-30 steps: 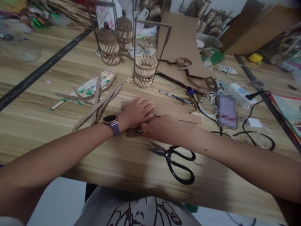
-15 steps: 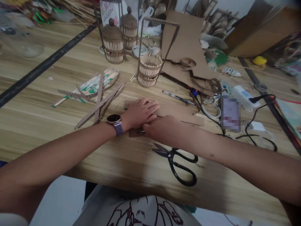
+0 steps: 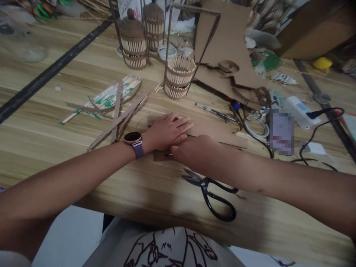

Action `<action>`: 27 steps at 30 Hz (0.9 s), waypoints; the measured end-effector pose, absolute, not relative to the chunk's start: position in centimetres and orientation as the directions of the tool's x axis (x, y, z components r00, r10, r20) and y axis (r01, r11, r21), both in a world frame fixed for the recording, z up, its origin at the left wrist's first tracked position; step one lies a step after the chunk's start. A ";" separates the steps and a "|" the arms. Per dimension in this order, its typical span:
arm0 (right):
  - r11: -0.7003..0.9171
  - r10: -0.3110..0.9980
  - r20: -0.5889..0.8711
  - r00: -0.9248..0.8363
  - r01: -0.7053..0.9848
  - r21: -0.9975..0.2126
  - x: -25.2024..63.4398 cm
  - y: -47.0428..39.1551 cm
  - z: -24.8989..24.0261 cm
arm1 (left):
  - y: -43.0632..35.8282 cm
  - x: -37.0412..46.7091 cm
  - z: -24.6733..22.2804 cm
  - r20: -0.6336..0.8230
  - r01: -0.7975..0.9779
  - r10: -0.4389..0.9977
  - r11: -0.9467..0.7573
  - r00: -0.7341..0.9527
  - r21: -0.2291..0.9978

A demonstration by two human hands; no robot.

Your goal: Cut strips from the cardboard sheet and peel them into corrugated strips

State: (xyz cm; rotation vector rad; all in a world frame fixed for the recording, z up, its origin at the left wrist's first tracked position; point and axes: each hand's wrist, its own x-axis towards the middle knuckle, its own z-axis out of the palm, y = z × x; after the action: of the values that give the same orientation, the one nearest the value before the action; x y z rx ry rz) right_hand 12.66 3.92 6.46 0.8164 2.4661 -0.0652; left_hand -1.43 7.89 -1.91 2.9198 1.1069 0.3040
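My left hand [image 3: 170, 130] lies flat, fingers spread, on a narrow piece of brown cardboard [image 3: 219, 130]. Close against it, my right hand [image 3: 191, 149] is curled with its thumb tucked in. Its fingers are mostly hidden, and a thin pale thing barely shows beside the thumb, too little to name. A smaller cardboard edge [image 3: 161, 155] sticks out below the hands. Black-handled scissors [image 3: 205, 183] rest slightly open on the near side, under my right forearm. To the left, several corrugated cardboard strips [image 3: 118, 118] cross one another. A pen-like tool [image 3: 214, 112] lies beyond the cardboard.
Behind the hands stands a small stick basket [image 3: 180, 79] with a tall handle. Two lidded ones [image 3: 133, 46] are farther left. A packet of sticks [image 3: 116, 94] lies left. On the right are a tape roll [image 3: 257, 126], a blurred phone [image 3: 282, 131], a power strip [image 3: 302, 111] and cables.
The view has shifted a little, so the background sits higher and the right-side items farther right. Both hands keep nearly the same place on the cardboard.
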 end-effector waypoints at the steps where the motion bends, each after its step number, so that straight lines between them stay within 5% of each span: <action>1: 0.825 0.529 -0.512 -0.677 0.550 0.126 12.8 3.9 6.5 | 7.9 -1.4 -1.9 0.177 0.656 0.657 -0.751 0.733 0.074; 15: 0.800 0.589 -0.513 -0.625 0.543 0.256 19.1 4.3 6.3 | 7.9 -1.5 -2.2 0.211 0.659 0.659 -0.748 0.722 0.079; 22: 0.724 0.645 -0.502 -0.576 0.670 0.162 20.9 5.5 7.5 | 7.6 -1.3 -2.1 0.243 0.680 0.672 -0.731 0.700 0.064; 27: 0.820 0.559 -0.404 -0.724 0.554 0.143 16.7 4.8 5.4 | 7.8 -1.4 -2.2 0.237 0.667 0.659 -0.743 0.714 0.056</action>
State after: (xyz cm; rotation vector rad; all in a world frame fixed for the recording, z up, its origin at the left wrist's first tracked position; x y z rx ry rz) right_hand 16.67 4.79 5.37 0.8294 2.5686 0.0164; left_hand -1.39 7.80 -2.18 2.9389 1.1370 0.3863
